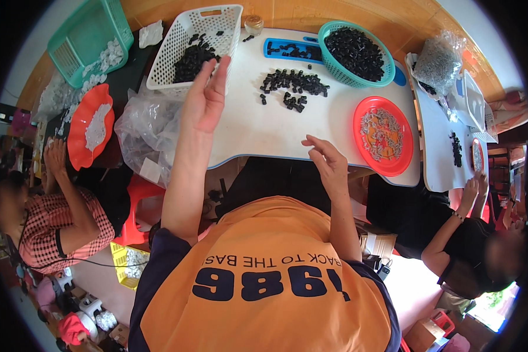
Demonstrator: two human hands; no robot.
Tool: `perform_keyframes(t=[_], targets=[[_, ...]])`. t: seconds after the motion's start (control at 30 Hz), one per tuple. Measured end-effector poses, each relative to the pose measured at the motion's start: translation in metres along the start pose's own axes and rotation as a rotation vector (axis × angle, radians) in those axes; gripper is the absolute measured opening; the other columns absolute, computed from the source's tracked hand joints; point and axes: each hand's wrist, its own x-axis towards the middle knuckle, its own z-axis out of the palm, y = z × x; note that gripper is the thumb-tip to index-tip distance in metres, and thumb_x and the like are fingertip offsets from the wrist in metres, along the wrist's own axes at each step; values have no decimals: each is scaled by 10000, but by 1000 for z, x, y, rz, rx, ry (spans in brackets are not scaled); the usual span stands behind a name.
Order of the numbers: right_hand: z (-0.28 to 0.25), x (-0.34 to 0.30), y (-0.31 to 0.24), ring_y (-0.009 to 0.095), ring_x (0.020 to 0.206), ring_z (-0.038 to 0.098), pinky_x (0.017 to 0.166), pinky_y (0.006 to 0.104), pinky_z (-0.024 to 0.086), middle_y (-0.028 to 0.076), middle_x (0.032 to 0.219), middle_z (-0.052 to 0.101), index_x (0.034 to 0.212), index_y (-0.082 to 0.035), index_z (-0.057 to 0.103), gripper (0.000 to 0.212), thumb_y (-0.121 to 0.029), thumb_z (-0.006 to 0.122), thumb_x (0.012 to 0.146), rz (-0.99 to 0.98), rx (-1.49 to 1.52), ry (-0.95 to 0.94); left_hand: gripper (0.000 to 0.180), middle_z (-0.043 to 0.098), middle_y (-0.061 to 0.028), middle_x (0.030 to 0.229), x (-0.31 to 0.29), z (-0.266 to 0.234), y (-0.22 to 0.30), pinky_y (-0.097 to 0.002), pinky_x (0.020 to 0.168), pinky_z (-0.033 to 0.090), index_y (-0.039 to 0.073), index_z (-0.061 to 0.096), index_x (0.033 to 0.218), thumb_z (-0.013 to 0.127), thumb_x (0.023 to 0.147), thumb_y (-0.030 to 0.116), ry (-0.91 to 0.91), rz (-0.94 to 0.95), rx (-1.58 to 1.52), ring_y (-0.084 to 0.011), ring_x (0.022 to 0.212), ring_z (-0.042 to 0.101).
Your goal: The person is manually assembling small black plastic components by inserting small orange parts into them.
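Black, small and chunky, the pieces in the basket point(195, 63) lie heaped toward its near side, and right over the near right corner comes the left hand point(206, 102)! Fingers up, palm showing, fingertips apart, nothing visible in the grip; whether it brushes the rim, I can't tell from here. That white perforated basket point(163, 66) sits at the back left of the white table point(240, 132).

Across to the right hand point(330, 159), low at the table's near edge: thumb and forefinger parted, no piece to be seen between them. Straight ahead of it, out on the tabletop, a loose cluster of black pieces point(293, 82), with a smaller clump point(294, 102) just on the near side.

Moving outward now! Behind the cluster lies a blue tray point(267, 50) with more black pieces, and touching distance from that, a round green basket point(347, 75) brimming with them. Over on the right, a red plate point(362, 154) carries small silvery pieces point(376, 126). A little jar point(254, 24) stands beside the white basket at the back.

Left flank: a crumpled clear plastic bag point(149, 126), then a red wavy-edged dish point(77, 138) of white bits, a co-worker in a checked shirt point(70, 226) close by. Right flank: another co-worker, dressed in black point(472, 270), sits at the neighbouring table point(437, 161).
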Motion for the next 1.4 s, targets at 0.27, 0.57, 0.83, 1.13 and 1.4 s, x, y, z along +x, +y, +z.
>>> perform_keyframes(t=[0.27,0.57,0.83,1.13,1.4], targets=[[-63,-32,1,84,892,607,755,213,462,59,996,699,1115,21,687,207,-38,623,928,86,83,384,233,706,-135,905,20,-55,-91,-307,718,518,-13,686,1003,703,850,163,10,318,1534,-213,790,677],[-157,-49,5,95,789,620,697,247,477,69,921,721,1057,0,710,177,-85,639,919,100,-249,712,186,650,-148,902,29,-66,-107,-370,740,496,-4,663,970,692,837,123,-98,500,1739,-266,806,632],[-214,9,46,277,857,634,787,390,492,99,892,655,944,-66,736,132,-105,695,825,42,-825,634,160,625,-84,905,-1,-77,-112,-302,715,487,3,650,1006,670,853,45,-97,569,1661,-166,738,568],[-243,60,84,282,1032,572,878,433,433,86,969,615,947,-113,745,166,-136,691,792,63,-1182,303,185,631,-42,923,5,-85,-112,-259,717,480,0,656,1051,669,873,47,-37,515,1498,-114,754,546],[-249,62,89,293,1007,597,846,430,456,97,966,628,950,-97,734,150,-122,661,821,19,-1241,245,195,634,-40,947,7,-88,-111,-249,739,485,-3,659,1066,667,881,54,-31,482,1457,-110,788,562]])
